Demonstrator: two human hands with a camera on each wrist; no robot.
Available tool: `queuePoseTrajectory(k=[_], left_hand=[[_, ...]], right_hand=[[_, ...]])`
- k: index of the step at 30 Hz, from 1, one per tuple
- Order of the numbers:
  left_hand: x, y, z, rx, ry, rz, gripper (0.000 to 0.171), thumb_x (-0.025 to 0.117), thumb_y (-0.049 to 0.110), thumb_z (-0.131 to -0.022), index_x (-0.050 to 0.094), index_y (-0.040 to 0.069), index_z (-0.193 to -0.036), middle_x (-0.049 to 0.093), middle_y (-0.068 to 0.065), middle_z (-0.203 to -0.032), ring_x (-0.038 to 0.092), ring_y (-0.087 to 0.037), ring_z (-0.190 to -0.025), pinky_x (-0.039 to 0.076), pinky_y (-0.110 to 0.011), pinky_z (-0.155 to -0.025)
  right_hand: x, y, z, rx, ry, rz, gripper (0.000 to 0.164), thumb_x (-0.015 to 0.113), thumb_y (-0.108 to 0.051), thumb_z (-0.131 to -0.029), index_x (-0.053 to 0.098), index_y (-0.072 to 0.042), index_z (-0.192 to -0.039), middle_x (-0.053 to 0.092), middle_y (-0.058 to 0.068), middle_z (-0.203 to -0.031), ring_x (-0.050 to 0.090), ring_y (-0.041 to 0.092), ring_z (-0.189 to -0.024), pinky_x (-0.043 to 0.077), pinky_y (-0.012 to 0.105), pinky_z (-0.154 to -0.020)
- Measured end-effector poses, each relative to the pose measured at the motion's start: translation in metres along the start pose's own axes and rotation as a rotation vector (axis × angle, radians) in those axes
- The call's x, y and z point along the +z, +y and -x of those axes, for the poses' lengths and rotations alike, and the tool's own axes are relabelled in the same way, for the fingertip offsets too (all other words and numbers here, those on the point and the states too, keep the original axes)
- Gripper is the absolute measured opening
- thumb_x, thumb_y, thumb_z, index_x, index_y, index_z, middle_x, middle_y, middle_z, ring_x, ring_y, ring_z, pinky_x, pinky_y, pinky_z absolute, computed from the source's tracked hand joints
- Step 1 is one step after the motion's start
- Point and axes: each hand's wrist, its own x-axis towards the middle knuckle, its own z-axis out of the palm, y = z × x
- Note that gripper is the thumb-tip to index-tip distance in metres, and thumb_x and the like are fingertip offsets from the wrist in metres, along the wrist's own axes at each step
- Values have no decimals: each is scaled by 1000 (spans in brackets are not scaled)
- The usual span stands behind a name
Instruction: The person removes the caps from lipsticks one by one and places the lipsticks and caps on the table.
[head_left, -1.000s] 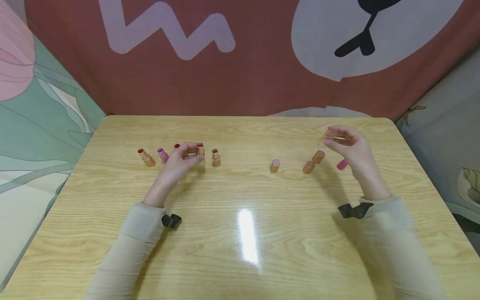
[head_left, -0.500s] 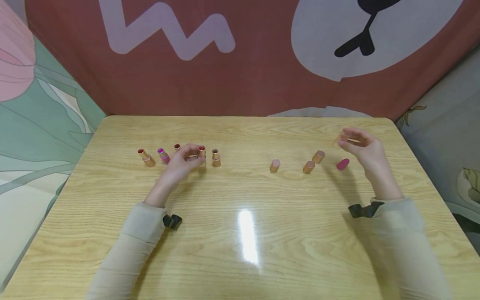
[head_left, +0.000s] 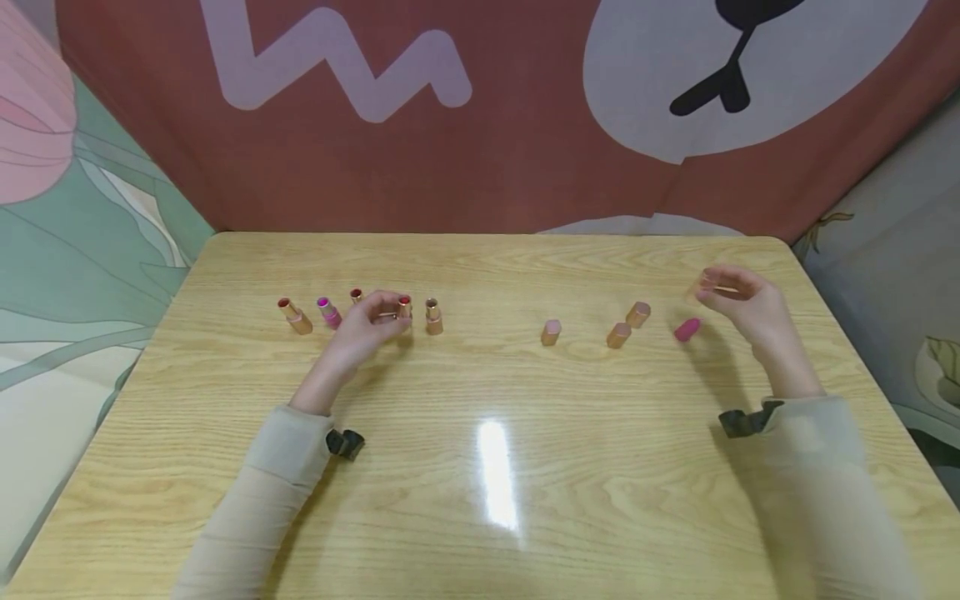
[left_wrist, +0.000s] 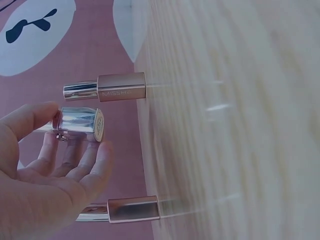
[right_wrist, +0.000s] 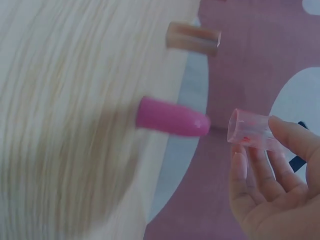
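My left hand (head_left: pixel 367 323) pinches an uncapped lipstick (left_wrist: pixel 80 121) with a shiny gold base and red tip, held above the table. Beside it stands a lipstick in a rose-gold case (head_left: pixel 434 319), to the right. Left of the hand are a brown-red lipstick (head_left: pixel 296 317), a magenta one (head_left: pixel 328 313) and a dark red one (head_left: pixel 356 294), the last partly hidden by the hand. My right hand (head_left: pixel 750 307) holds a clear lipstick cap (right_wrist: pixel 250 131) between thumb and fingers in the air. A pink cap (right_wrist: pixel 172 117) stands on the table to its left.
Several caps stand on the right half of the wood-grain table (head_left: pixel 420 500): a rose-gold cap (head_left: pixel 551 332) near the middle, and a pair of copper caps, one nearer (head_left: pixel 618 336) and one farther (head_left: pixel 639 314). A printed fabric wall (head_left: pixel 487 167) rises behind the table's far edge.
My right hand has moved right and slightly nearer with the clear cap, uncovering the pink cap. My left hand has lowered the lipstick a little.
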Motion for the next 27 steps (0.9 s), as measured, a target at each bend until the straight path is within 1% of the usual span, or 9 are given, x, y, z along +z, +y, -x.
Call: queuePoseTrajectory(k=[2, 5, 9, 12, 14, 21, 23, 24, 27], left_hand=[[0, -1, 0, -1, -1, -6, 40, 58, 5, -92, 48, -4, -130, 55, -20, -125, 59, -16, -103, 50, -32, -94], [0, -2, -1, -5, -6, -16, 40, 58, 6, -93, 48, -3, -131, 54, -21, -127, 58, -20, -107, 50, -34, -95], [0, -3, -2, -7, -13, -25, 41, 59, 7, -93, 48, -3, -131, 53, -21, -127, 58, -24, -109, 50, -36, -96], [0, -4, -2, -6, -15, -27, 41, 59, 7, -93, 47, -4, -131, 53, -22, -126, 58, -26, -110, 50, -34, -94], [-1, -4, -3, -8, -15, -28, 42, 59, 7, -92, 47, -4, -131, 53, -22, -125, 57, -27, -111, 49, -33, -94], [-1, -5, -4, -35, -28, -27, 43, 58, 7, -93, 45, -4, -132, 52, -23, -129, 56, -28, -114, 48, -31, -95], [-2, -6, -5, -39, -29, -33, 43, 58, 8, -93, 45, -4, -133, 52, -23, -129, 56, -29, -114, 48, -30, -94], [-2, -6, -5, -41, -30, -37, 43, 58, 8, -93, 45, -4, -133, 52, -23, -129, 56, -29, -115, 48, -29, -93], [-3, -8, -6, -48, -35, -51, 43, 58, 8, -93, 45, -3, -133, 52, -22, -129, 55, -29, -115, 47, -27, -91]], right_hand=[[-4, 5, -1, 6, -11, 25, 26, 66, -23, -90, 55, -38, -109, 55, -39, -91, 52, -21, -83, 42, 1, -69], [-9, 11, -4, 1, -20, 36, 26, 66, -21, -90, 56, -36, -109, 55, -40, -90, 52, -22, -82, 42, 0, -69], [-16, 19, -5, 9, -19, 69, 26, 66, -24, -90, 57, -28, -115, 54, -40, -89, 51, -22, -82, 42, -1, -70], [-18, 23, -6, 33, -19, 105, 31, 66, -29, -90, 57, -23, -119, 52, -41, -87, 50, -22, -81, 40, -2, -70], [-20, 26, -7, 43, -23, 119, 32, 66, -30, -90, 56, -23, -119, 52, -41, -86, 50, -22, -80, 40, -2, -69], [-25, 33, -9, 65, -71, 100, 24, 64, -26, -92, 55, -26, -113, 54, -41, -84, 52, -24, -78, 38, 0, -68], [-26, 34, -9, 78, -78, 139, 26, 64, -30, -92, 54, -25, -115, 52, -42, -84, 49, -25, -80, 37, 3, -71], [-26, 35, -9, 90, -85, 151, 28, 64, -32, -91, 54, -25, -117, 51, -43, -84, 47, -24, -81, 40, 7, -79], [-27, 37, -9, 117, -105, 197, 35, 62, -39, -91, 52, -24, -120, 48, -43, -85, 42, -22, -84, 40, 28, -96]])
